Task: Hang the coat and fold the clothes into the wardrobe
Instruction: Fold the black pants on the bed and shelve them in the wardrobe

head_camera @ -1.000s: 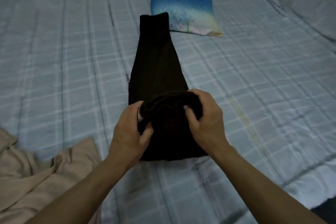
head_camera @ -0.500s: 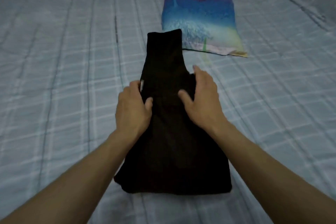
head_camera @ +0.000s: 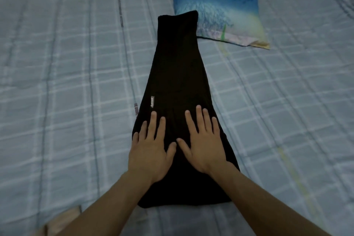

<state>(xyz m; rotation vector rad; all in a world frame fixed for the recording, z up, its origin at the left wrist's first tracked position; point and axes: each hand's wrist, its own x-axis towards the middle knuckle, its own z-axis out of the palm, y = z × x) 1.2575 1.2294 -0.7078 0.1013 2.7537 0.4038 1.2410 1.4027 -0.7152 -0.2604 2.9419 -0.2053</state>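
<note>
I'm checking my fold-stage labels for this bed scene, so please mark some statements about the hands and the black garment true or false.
1. Both the left hand and right hand lie flat on the long black folded garment. True.
2. The right hand pinches a small white label. False: the label lies untouched beyond the left hand's fingertips.
3. The garment hangs on a hanger. False: it lies on the pale blue checked bedsheet.
4. The garment's far end reaches the multicoloured gradient pillow. True.

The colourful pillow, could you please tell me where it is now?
Head view, upper right: the pillow lies on the bed beyond the far end of the black garment.
</note>
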